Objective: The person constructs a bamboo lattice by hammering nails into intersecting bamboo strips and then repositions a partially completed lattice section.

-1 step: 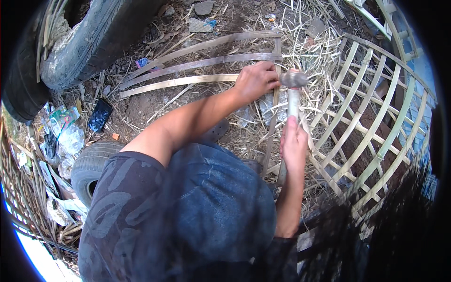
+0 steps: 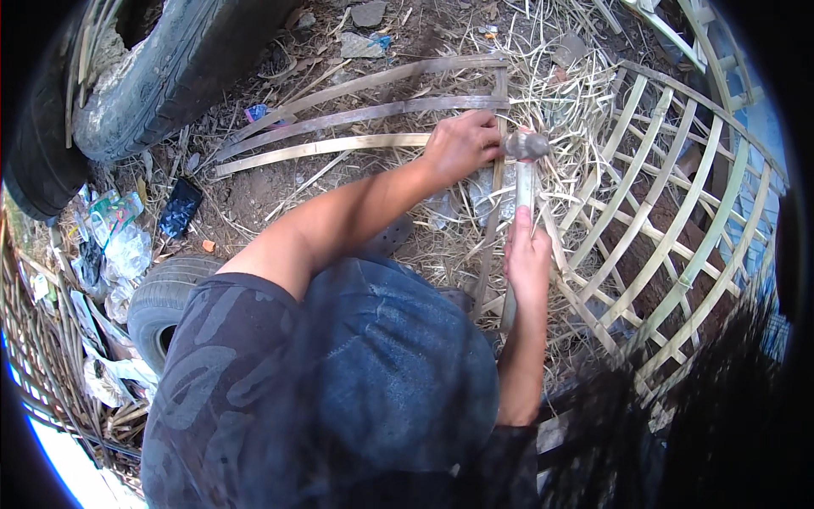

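Observation:
My right hand [image 2: 529,250] is closed round the pale handle of a hammer [image 2: 526,182]. Its metal head is level with my left hand's fingertips, just right of an upright bamboo strip [image 2: 490,242]. My left hand [image 2: 464,144] has its fingers bent together at the end of a light bamboo slat [image 2: 331,147], where it meets that strip. Whether a nail is between the fingers cannot be made out. Two more bamboo slats, a grey-brown middle one [image 2: 348,116] and a far one [image 2: 381,78], run leftward from the same strip.
On the right leans a woven bamboo lattice [image 2: 670,212]. Bamboo shavings [image 2: 568,110] litter the ground beside it. A large tire [image 2: 170,85] stands at the far left, with a small tire [image 2: 170,293] nearer. A dark phone [image 2: 181,208] lies beside plastic bags [image 2: 119,242].
The hammer head has shifted a little to the left, toward the bamboo strip, and is less blurred. My right hand moved slightly with it. My left hand stays in place.

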A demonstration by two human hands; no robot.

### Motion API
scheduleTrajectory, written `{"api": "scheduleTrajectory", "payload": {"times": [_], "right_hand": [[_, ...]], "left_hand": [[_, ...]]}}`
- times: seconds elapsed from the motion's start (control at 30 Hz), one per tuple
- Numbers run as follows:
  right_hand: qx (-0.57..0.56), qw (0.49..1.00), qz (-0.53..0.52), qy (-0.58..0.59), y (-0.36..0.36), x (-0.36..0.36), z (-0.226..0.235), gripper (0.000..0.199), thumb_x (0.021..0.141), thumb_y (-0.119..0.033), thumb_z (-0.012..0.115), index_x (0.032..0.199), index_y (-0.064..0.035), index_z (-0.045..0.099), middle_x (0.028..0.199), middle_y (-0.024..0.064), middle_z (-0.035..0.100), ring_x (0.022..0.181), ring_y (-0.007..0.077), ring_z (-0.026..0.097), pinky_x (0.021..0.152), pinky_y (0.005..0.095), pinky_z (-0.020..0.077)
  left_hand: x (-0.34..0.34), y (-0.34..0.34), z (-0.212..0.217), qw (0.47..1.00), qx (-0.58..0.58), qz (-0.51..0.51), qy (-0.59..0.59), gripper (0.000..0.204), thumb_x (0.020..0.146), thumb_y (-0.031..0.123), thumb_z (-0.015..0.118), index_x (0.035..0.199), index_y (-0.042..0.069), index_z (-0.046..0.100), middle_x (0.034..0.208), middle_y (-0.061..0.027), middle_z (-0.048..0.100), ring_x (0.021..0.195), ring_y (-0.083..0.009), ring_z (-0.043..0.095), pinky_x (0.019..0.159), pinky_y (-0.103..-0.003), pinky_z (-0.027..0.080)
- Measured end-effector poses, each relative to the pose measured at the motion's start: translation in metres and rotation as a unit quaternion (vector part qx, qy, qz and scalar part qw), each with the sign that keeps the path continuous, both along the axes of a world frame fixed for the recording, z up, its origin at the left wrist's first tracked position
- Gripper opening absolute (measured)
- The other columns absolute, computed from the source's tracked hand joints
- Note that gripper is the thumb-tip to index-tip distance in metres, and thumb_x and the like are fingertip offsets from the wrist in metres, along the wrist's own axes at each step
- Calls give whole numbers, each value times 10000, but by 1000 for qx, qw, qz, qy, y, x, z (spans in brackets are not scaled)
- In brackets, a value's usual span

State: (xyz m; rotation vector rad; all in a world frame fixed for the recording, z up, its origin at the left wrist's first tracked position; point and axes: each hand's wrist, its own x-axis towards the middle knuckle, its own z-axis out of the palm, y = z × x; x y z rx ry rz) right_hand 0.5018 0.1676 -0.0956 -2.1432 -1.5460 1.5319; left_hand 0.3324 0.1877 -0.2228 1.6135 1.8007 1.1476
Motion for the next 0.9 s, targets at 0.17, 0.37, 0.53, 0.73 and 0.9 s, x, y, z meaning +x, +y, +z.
{"api": "scheduleTrajectory", "payload": {"times": [0.17,0.37,0.53,0.73,0.9], "right_hand": [[3,1000,-11,-10,3,-12,15,511,972,-428,468,653,-30,503,511,8,446,425,88,405,397,269,304],[-3,999,-24,25,-5,-12,26,482,981,-396,460,665,-35,506,522,0,440,454,84,413,428,263,313],[48,994,84,-42,-7,5,-5,476,983,-389,458,670,-33,501,527,-7,429,469,75,412,434,253,308],[16,998,-47,49,-19,-14,44,465,983,-412,445,699,-48,498,538,-17,429,472,61,402,434,228,295],[31,991,116,-61,5,13,-2,479,987,-443,420,695,-69,488,527,-38,403,419,56,375,386,221,277]], "left_hand": [[2,-1,-3,999,-19,2,-35,159,706,236,757,762,100,699,816,-15,574,749,-196,604,605,-354,503],[-1,-1,-3,1000,-20,-3,-23,148,704,215,749,766,92,693,822,-14,577,779,-197,605,622,-353,505],[-3,1,-6,1000,-20,-9,-16,129,685,174,741,771,93,691,833,-12,582,809,-197,603,637,-354,506],[-1,-1,-5,999,-25,-8,-29,118,706,176,732,785,96,696,846,-17,588,803,-201,606,645,-356,507],[-1,0,1,1000,-19,-6,-19,135,722,207,738,785,94,700,837,-19,588,782,-204,608,636,-354,509]]}}
